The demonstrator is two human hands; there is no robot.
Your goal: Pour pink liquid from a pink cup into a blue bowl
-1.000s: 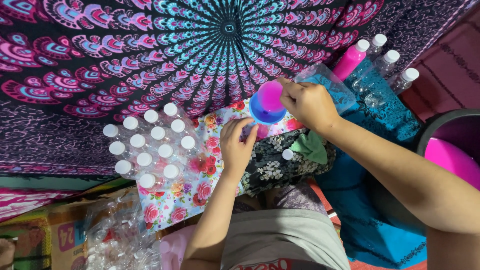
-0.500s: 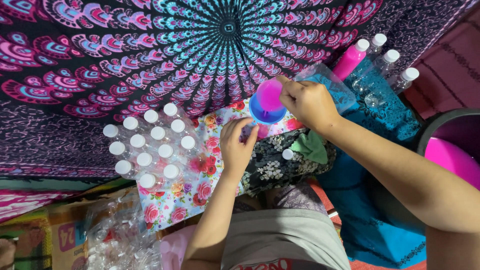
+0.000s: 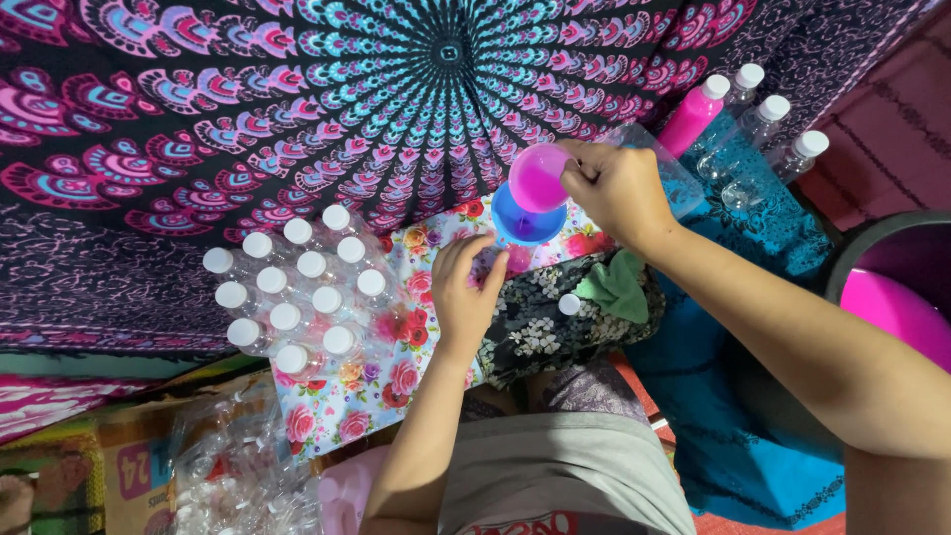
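My right hand grips a small cup of pink liquid, tilted over a blue funnel. The funnel sits in a clear bottle that my left hand steadies from the near side; the bottle itself is mostly hidden by the hand and funnel. Both rest on a floral cloth. A loose white cap lies just right of my left hand, beside a green rag.
Several clear white-capped bottles stand grouped at left. A pink-filled bottle and three clear ones lie at the upper right. A dark bucket with pink liquid is at right. A bag of empty bottles sits lower left.
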